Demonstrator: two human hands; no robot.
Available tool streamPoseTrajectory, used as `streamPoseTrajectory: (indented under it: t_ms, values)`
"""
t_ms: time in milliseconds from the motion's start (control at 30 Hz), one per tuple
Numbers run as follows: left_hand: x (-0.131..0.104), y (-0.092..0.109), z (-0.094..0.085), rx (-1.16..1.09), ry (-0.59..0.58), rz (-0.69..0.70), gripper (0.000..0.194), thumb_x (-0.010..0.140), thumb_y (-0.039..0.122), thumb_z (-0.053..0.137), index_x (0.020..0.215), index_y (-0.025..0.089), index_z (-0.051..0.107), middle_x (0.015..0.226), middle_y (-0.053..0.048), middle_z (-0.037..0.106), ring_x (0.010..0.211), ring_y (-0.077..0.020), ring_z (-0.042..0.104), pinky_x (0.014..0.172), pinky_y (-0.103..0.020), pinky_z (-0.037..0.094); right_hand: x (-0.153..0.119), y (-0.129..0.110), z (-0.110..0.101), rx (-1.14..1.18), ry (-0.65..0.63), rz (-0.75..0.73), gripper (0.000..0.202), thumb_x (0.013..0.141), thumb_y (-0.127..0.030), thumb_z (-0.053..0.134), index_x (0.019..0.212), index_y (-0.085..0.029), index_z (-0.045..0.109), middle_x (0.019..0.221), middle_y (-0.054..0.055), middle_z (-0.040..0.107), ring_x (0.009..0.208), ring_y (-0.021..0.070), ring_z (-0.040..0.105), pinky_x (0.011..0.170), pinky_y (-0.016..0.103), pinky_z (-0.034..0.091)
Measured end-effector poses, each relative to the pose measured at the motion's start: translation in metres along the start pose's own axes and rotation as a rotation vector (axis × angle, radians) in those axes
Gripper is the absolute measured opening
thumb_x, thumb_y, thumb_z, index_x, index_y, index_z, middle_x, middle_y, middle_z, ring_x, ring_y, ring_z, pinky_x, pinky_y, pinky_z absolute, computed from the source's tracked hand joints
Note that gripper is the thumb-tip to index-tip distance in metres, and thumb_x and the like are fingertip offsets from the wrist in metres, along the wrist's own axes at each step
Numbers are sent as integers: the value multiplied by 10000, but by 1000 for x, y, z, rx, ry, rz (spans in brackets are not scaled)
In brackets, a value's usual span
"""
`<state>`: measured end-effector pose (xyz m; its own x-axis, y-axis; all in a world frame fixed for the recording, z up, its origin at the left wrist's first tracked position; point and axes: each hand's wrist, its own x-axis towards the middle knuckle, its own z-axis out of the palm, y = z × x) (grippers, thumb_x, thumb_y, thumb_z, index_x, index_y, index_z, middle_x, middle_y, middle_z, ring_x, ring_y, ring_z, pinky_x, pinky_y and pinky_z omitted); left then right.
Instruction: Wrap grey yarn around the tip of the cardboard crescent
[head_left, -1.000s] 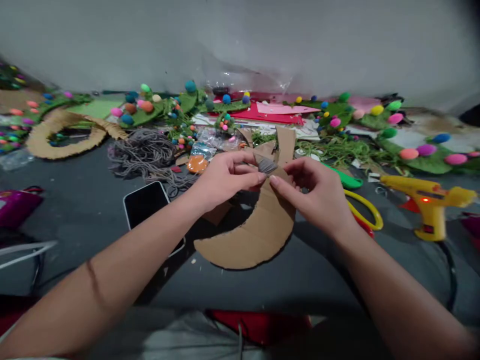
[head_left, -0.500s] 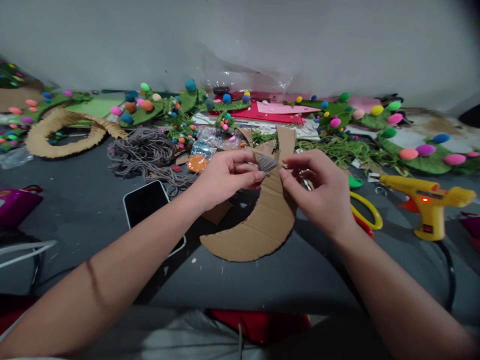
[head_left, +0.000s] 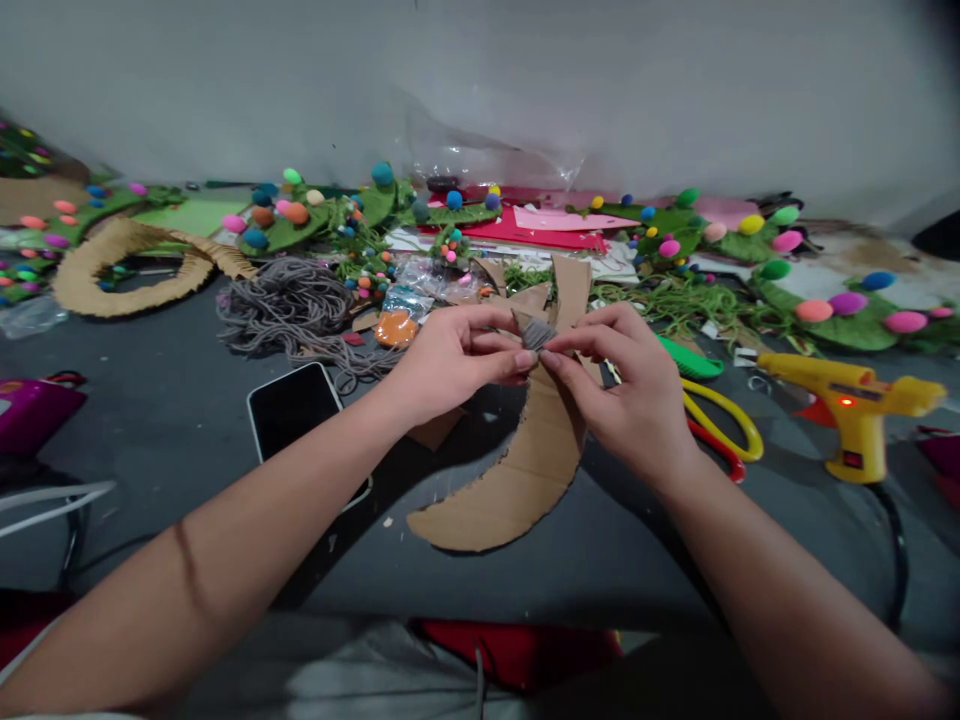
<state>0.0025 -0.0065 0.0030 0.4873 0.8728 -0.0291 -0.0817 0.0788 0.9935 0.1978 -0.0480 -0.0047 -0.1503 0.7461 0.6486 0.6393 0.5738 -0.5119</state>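
Note:
A curved piece of brown cardboard (head_left: 510,480) hangs below my hands, its pointed lower end toward the left. Grey cord (head_left: 535,333) is wound in close turns round its upper tip. My left hand (head_left: 469,365) pinches the wrapped tip from the left, thumb below and fingers above. From the right, my right hand (head_left: 619,375) has thumb and index finger pressed together at the edge of the cord winding. The loose heap of grey cord (head_left: 289,305) lies beyond my left forearm.
A phone (head_left: 294,408) lies under my left forearm. Scissors with yellow and red handles (head_left: 724,420) and a yellow glue gun (head_left: 859,400), its red light on, are at the right. A cardboard ring (head_left: 124,268) and felt-ball garlands line the back.
My right hand has moved left and closed in on the wrapped tip. The cardboard's lower end has swung down and looks narrower. More of the scissors and a green object shows.

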Motion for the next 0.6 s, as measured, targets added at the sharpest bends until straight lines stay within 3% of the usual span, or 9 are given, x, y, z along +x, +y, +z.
streamPoseTrajectory:
  t_ms: [267,600]
  values:
    - [-1,-1,2,-24,11,-30,335,715,269,873,903,139,628,739,15,717,714,-129,701,749,-275,617,-1,1,3,-41,-103,-16,74,938,-129,574,916,-195,599,935,71,563,920,218,567,793,375,477]
    - [2,-5,-1,-8,53,-36,374,675,296,901,925,137,672,796,-17,752,725,-137,705,742,-278,606,-1,0,3,-20,-222,68,85,963,-153,498,911,-219,511,947,77,528,931,232,527,796,396,450]
